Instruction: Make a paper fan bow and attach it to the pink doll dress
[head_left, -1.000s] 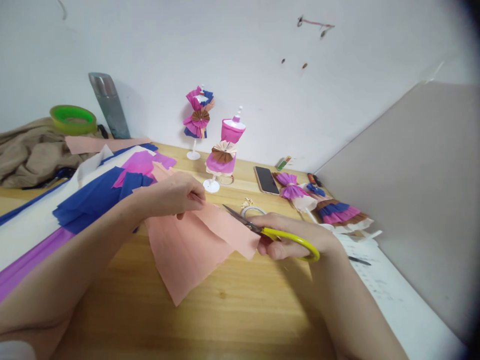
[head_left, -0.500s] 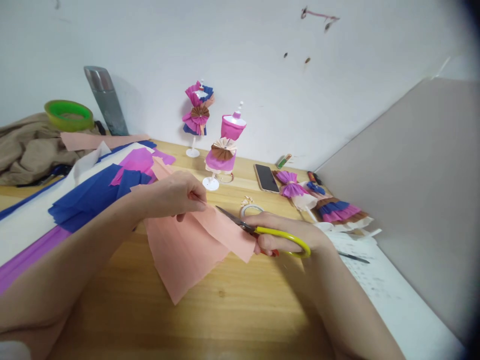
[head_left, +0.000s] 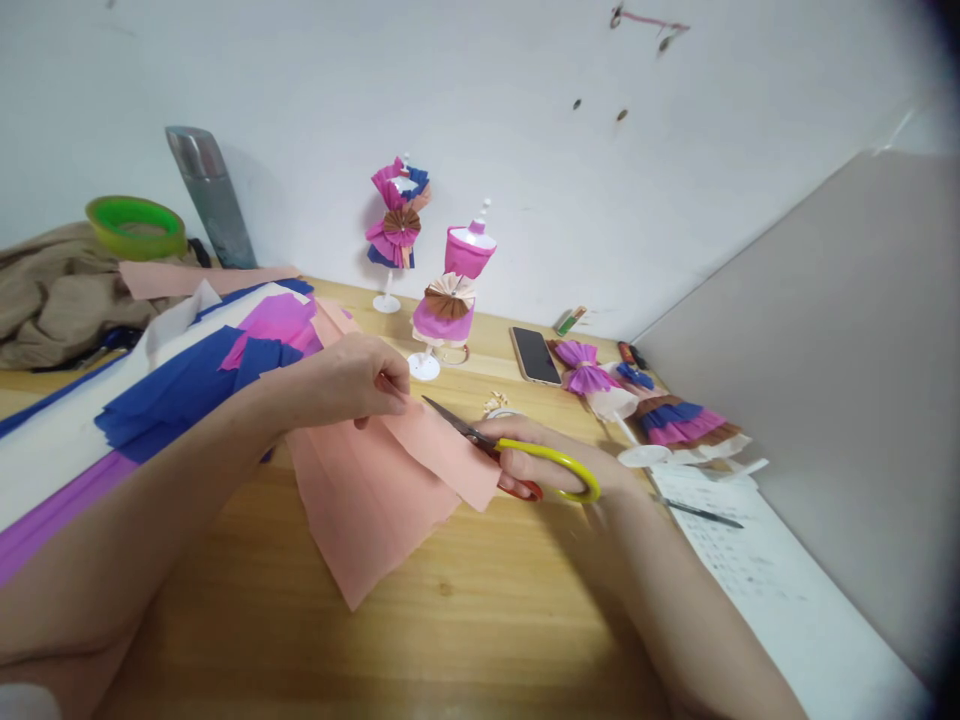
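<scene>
My left hand [head_left: 367,380] pinches the upper edge of a peach crepe paper sheet [head_left: 367,510] between thumb and fingers. A flap of the sheet slants down to the right, toward the other hand. In my right hand [head_left: 525,450] is a pair of scissors [head_left: 555,462] with yellow and red handles. Its blades point up and left, lying along the top of the peach flap, with the tips close to my left fingertips. Whether the blades are fully together I cannot tell. Behind the right hand, a roll of white tape [head_left: 507,412] is mostly hidden.
Two small mannequins [head_left: 397,225] in paper dresses stand by the wall. A phone [head_left: 535,355] and paper dress pieces [head_left: 682,420] lie to the right, near a written sheet [head_left: 739,560] and a pen [head_left: 705,514]. Coloured crepe paper [head_left: 180,385], a bottle [head_left: 214,200] and green tape [head_left: 136,228] are left.
My right hand has moved the scissors a little left along the paper, bringing the tips nearer my left hand. The left hand keeps its pinch. The view has shifted slightly.
</scene>
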